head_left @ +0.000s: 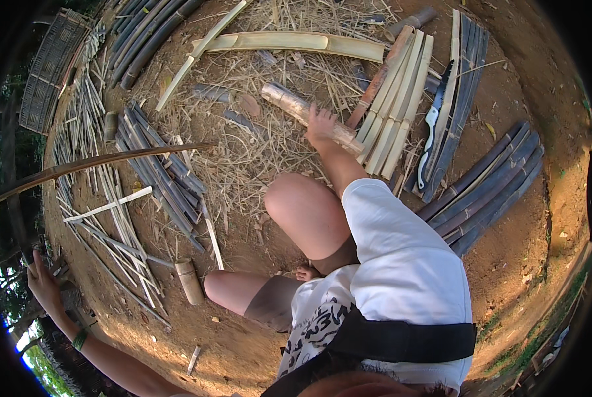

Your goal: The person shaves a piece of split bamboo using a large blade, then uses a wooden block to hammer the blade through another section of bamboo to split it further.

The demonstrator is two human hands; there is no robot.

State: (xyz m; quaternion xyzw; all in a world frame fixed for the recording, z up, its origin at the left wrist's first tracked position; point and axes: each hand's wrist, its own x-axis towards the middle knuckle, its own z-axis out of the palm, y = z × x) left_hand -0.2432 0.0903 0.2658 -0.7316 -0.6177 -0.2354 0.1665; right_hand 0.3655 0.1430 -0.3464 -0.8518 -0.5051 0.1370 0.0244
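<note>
In front of my bent knees, my right hand [321,124] is wrapped over a short, pale brown log [286,100] lying on the shavings. The log's right end rests by a row of split bamboo slats [394,109]. My left hand [44,284] is raised out at the far left. Its fingers look curled beside something dark, which I cannot make out against the shadowed background. Above that hand, a long curved brown strip [104,161] reaches from the left rim toward the middle, tapering at its right end.
A folding saw [431,126] with a white handle lies on dark split bamboo [464,99] at the right. More dark bamboo [491,185] is bundled nearby. Thin sticks [110,218], dark bamboo pieces [160,169] and a short bamboo section [189,281] lie left. A halved bamboo [289,42] lies ahead.
</note>
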